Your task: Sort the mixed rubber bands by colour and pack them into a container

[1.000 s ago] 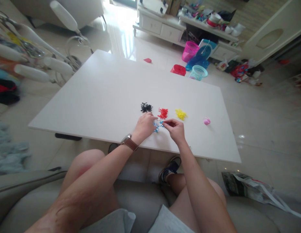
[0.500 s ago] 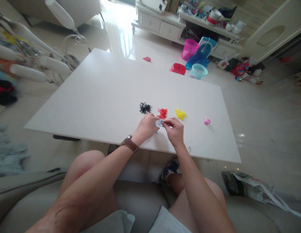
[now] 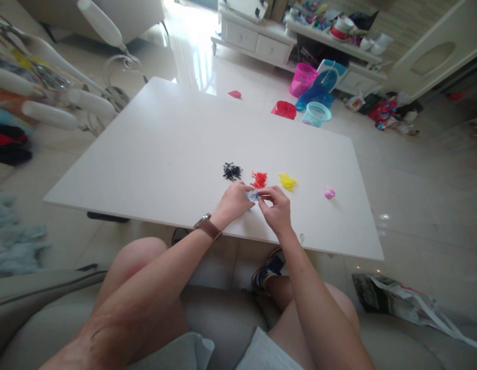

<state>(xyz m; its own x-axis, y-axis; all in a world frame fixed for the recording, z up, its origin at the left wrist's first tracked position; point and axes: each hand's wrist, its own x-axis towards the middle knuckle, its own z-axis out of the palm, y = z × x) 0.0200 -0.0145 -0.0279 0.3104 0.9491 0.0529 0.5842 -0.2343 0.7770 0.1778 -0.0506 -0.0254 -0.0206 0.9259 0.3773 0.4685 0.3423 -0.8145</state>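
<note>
Clear-and-blue piece (image 3: pixel 251 196) lies between the grips: left hand (image 3: pixel 233 202) clamped on its left end, right hand (image 3: pixel 277 205) pinching its right end. Long axis seemingly hand-to-hand; too small to be sure.

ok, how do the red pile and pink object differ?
The red pile is a loose tangle; the pink object looks rounded and compact. The red pile spreads wider than the pink object. The red pile sits near the right hand; the pink object farther right. Both rest on the table.
</note>
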